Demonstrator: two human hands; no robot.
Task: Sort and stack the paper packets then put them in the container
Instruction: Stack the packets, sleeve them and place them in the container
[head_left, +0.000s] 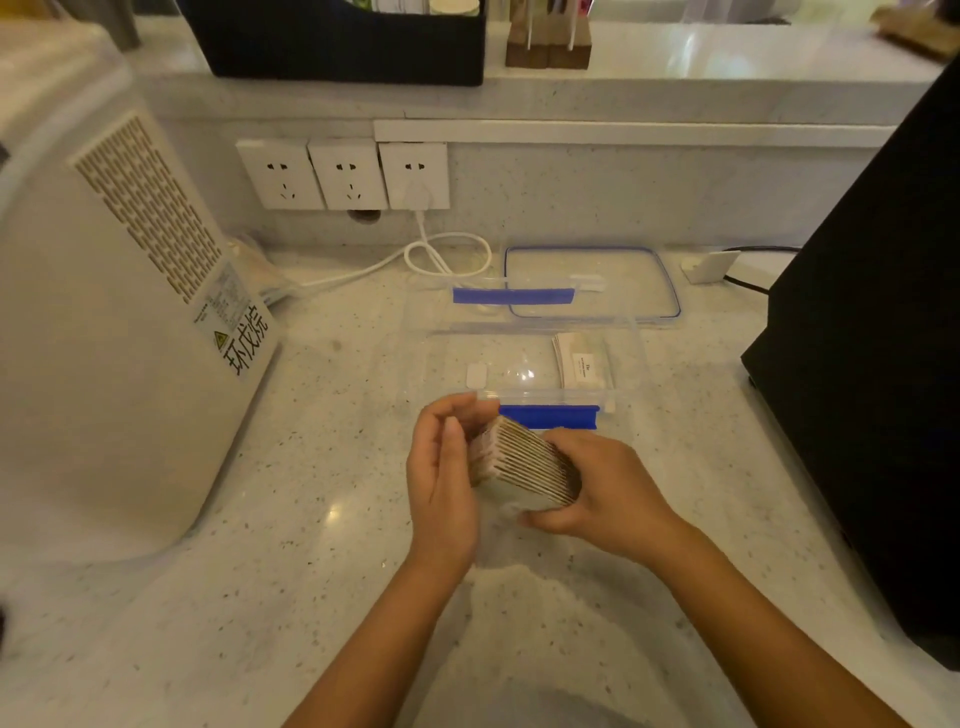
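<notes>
A stack of brownish paper packets (524, 460) stands on edge between my two hands, just above the counter. My right hand (608, 488) grips the stack from the right side and underneath. My left hand (447, 467) presses flat against the stack's left end, fingers up. Right behind them sits a clear plastic container (441, 358) with blue clips. Inside it, at its right end, lies a small pile of white packets (582, 361).
The container's clear lid (670, 291) with a blue seal lies behind it. A large white appliance (104, 312) stands at the left, a black box (872, 364) at the right. Wall sockets (343, 174) and a white cable (447, 254) are at the back.
</notes>
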